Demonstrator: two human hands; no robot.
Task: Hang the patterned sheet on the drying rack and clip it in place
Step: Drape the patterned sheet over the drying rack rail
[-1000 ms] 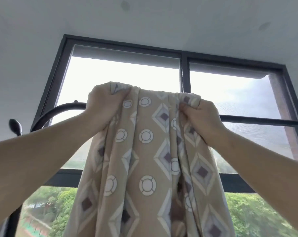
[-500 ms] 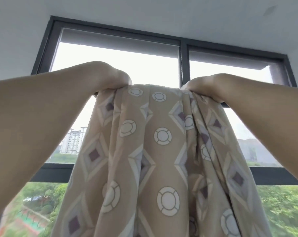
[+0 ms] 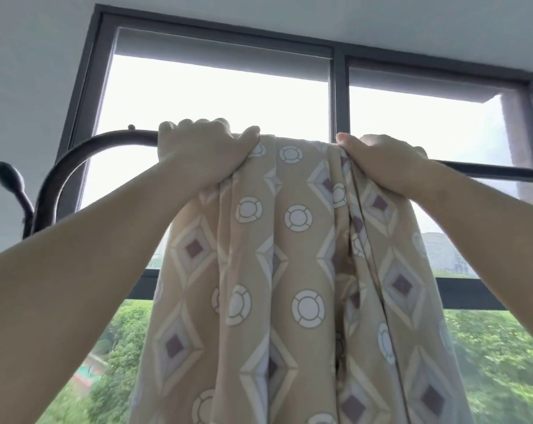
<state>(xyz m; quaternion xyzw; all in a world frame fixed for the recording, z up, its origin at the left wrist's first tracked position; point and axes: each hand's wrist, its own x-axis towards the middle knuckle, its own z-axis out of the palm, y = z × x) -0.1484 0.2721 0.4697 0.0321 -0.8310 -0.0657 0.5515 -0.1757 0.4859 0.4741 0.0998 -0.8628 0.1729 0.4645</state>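
The patterned sheet [image 3: 296,270], tan with white rings and purple diamonds, hangs in folds from the top bar of the dark drying rack [image 3: 488,172]. My left hand [image 3: 204,154] grips the sheet's upper left edge at the bar, fingers curled over the top. My right hand [image 3: 384,162] grips the upper right edge, with the thumb on the fabric's top fold. Between my hands the bar is hidden under the cloth. No clip is in view.
The rack's curved dark end [image 3: 75,160] arcs down at the left, with a knobbed hook [image 3: 11,179] beside it. Behind stands a large dark-framed window [image 3: 338,87] with trees outside. White ceiling lies above.
Both hands have come back to bar height with the sheet's top edge, and the rack's bar and curved end show again. The view has tilted.
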